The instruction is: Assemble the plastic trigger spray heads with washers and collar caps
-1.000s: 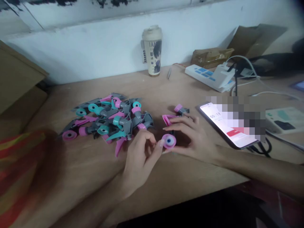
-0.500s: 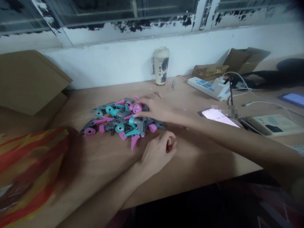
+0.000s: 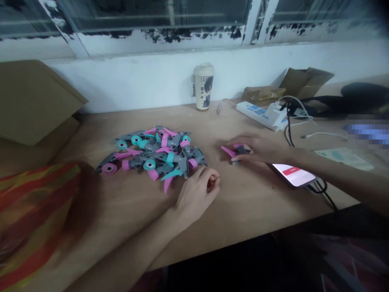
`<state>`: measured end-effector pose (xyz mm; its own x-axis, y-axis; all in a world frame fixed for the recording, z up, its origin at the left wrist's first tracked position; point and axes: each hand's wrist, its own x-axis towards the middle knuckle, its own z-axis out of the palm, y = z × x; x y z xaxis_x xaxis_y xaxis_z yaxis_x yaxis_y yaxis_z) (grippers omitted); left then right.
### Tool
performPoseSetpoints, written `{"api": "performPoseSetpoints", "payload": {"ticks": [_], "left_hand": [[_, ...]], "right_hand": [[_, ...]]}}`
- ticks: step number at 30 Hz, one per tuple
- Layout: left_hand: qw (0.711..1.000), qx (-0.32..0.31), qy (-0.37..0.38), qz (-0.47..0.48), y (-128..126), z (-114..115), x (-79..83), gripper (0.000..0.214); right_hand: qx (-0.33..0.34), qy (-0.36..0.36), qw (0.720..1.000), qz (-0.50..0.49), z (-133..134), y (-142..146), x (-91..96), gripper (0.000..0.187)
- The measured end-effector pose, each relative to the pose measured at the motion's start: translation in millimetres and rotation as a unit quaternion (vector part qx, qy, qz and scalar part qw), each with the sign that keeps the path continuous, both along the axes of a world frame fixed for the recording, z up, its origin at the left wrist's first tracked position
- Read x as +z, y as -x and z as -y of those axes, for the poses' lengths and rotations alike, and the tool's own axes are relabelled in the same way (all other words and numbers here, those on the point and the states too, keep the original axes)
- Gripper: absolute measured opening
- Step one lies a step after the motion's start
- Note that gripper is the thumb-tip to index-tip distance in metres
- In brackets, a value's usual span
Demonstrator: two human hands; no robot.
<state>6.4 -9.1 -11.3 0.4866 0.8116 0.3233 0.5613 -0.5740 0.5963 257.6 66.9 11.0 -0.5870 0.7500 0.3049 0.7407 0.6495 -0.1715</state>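
My head camera looks forward and down, close over my bare left hand [image 3: 198,187] and bare right hand [image 3: 263,149], facing the flat white wall [image 3: 136,87].

Heaped lever-fitted plastic pieces [image 3: 161,156]: grey bodies, pink or teal levers and round caps. Separate small plastic piece [image 3: 230,151]: pink and grey. Tapered lidded cup [image 3: 203,91]: cream, dark print. Crumpled plastic bag [image 3: 36,207]: red-and-yellow stripes. Flat wooden tabletop [image 3: 258,202]: light brown.

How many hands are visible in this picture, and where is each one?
2. The left hand is loosely curled in front of the right end of the parts pile; the right hand holds pink-and-grey plastic farther right.
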Motion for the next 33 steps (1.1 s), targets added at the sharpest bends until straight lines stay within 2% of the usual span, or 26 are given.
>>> {"api": "performPoseSetpoints", "payload": {"ticks": [2, 4, 7, 9, 11, 14, 17, 19, 21, 25, 28, 30, 33], "left_hand": [[1.0, 0.004, 0.0, 0.001, -0.3, -0.7, 0.5, 0.01], [1.0, 0.01, 0.0, -0.001, -0.7, -1.3, 1.0, 0.009], [1.0, 0.021, 0.004, 0.002, -1.3, -2.1, 1.8, 0.009], [1.0, 0.024, 0.005, 0.007, -1.6, -2.5, 2.0, 0.01], [1.0, 0.026, 0.0, 0.013, -1.8, -2.8, 1.8, 0.01], [0.999, 0.032, -0.012, 0.015, -1.8, -3.0, 1.5, 0.011], [0.999, 0.038, -0.013, 0.022, -1.5, -2.3, 2.4, 0.012], [0.998, 0.044, -0.011, 0.033, -1.1, -1.6, 3.5, 0.012], [0.998, 0.05, -0.01, 0.046, -0.8, -0.8, 4.7, 0.013], [0.996, 0.062, -0.011, 0.06, -1.4, 0.0, 6.8, 0.013], [0.994, 0.073, -0.032, 0.069, -2.5, -0.5, 7.7, 0.01], [0.992, 0.084, -0.053, 0.077, -2.6, -1.1, 8.0, 0.011], [0.989, 0.094, -0.074, 0.086, -1.1, -1.3, 8.9, 0.015]], "right_hand": [[-0.053, -0.044, 0.997, -0.019, 1.9, -7.8, -7.3, 0.065], [-0.14, -0.067, 0.987, -0.037, 4.0, -7.6, -12.9, 0.069], [-0.292, -0.054, 0.955, 0.018, 11.2, -0.8, -15.4, 0.07], [-0.334, -0.033, 0.94, 0.068, 17.5, 4.5, -13.4, 0.068], [-0.321, -0.025, 0.943, 0.08, 21.5, 10.0, -10.2, 0.062], [-0.247, 0.001, 0.968, 0.038, 17.5, 19.4, -4.7, 0.053], [-0.138, 0.094, 0.986, -0.01, 4.5, 29.5, 0.5, 0.049], [-0.071, 0.159, 0.985, -0.014, -3.7, 35.7, 2.2, 0.047], [-0.034, 0.194, 0.98, -0.02, -8.6, 41.2, 0.9, 0.044], [-0.039, 0.18, 0.981, -0.052, -5.9, 50.9, -6.3, 0.044], [-0.031, 0.166, 0.983, -0.07, 5.4, 58.3, -6.5, 0.036], [-0.009, 0.161, 0.983, -0.087, 14.7, 61.9, -3.8, 0.029], [0.061, 0.15, 0.974, -0.16, 26.2, 63.5, -2.5, 0.026]]}}
